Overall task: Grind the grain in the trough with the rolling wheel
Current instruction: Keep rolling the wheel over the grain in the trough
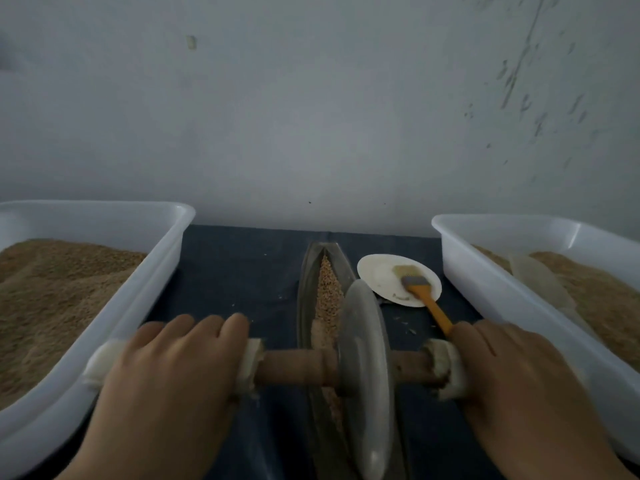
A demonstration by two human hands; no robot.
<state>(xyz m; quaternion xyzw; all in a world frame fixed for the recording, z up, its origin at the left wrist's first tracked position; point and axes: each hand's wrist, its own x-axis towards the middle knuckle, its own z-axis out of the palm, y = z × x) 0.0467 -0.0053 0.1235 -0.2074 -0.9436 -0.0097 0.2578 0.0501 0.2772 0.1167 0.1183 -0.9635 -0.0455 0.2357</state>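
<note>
Pale, scuffed wall rises behind a worktop (235,271) covered in dark blue cloth, and you are looking down at it between two white tubs. Your left hand (173,368) is curled over the padded left end of the wooden axle (294,367), and your right hand (519,372) is wrapped round the padded right end; both grip firmly, knuckles up. Between them the rolling wheel (363,368) stands on edge in the trough (306,306), which runs away from you down the middle of the cloth.

You look to be mid-stroke in the grinding itself, with the wheel at the near half of the channel. Ahead of it the grain (329,289) lies as whole, pale-brown kernels heaped toward the far tip; just beside and behind the wheel the fill looks finer and more packed, so by my reading only part of it has been crushed. The next push calls for even pressure from both hands, keeping the axle level and square to the trough so the wheel rides the groove and does not climb the rim or spill kernels onto the cloth.

To your left a tub (166,258) holds a deep bed of brown grain; the tub on the right (485,285) holds more. Near the trough's far right side sits a small white plate (381,271) with a yellow-handled brush (426,296) resting on it.
</note>
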